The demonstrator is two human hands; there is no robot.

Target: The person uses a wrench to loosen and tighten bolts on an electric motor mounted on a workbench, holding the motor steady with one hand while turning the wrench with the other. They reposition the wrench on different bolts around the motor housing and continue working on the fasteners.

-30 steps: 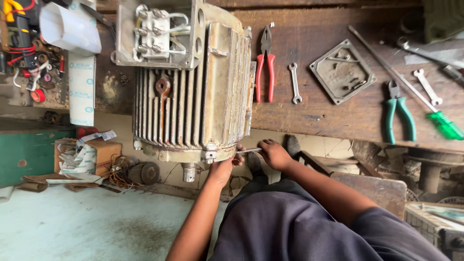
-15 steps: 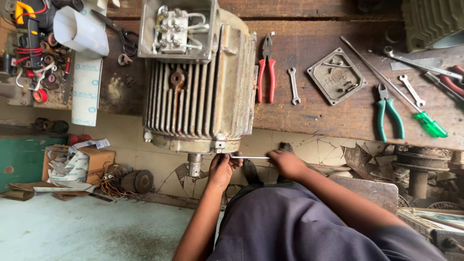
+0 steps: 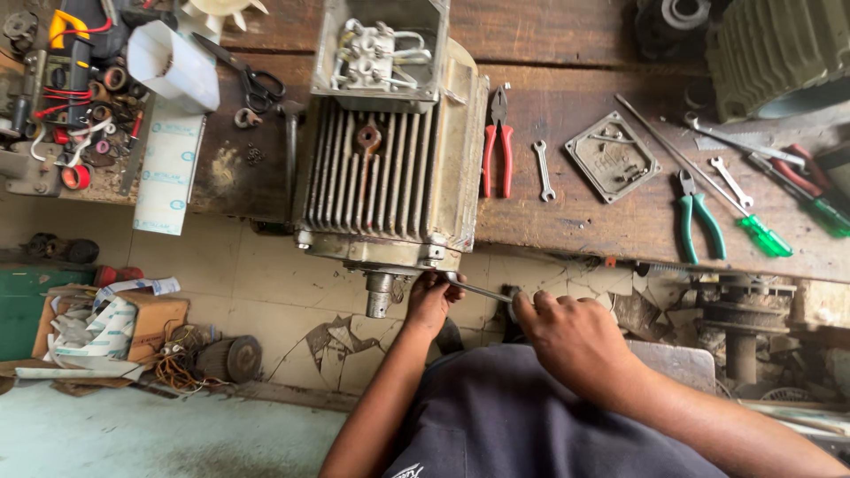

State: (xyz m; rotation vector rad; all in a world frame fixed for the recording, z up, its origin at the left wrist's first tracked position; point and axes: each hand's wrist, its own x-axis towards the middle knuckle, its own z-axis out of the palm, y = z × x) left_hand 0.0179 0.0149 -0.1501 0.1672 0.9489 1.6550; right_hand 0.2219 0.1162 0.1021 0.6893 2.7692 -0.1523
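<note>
Cluttered wooden workbench (image 3: 567, 221), cracked tiled floor (image 3: 292, 301)

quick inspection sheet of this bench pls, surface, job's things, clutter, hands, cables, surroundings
surface: worn wooden bench, stained, tools spread over it
job's things: ribbed electric motor at the bench edge, terminal box open, shaft past the edge; thin metal tool at its end plate
clutter: red pliers, small spanner, square cover plate, green pliers, green screwdriver, scissors
hands: left hand at the motor end, on the tool tip; right hand grips the tool's handle
cables: red wires among parts, far left
surroundings: cracked tile wall; cardboard box of scraps on the floor
</note>
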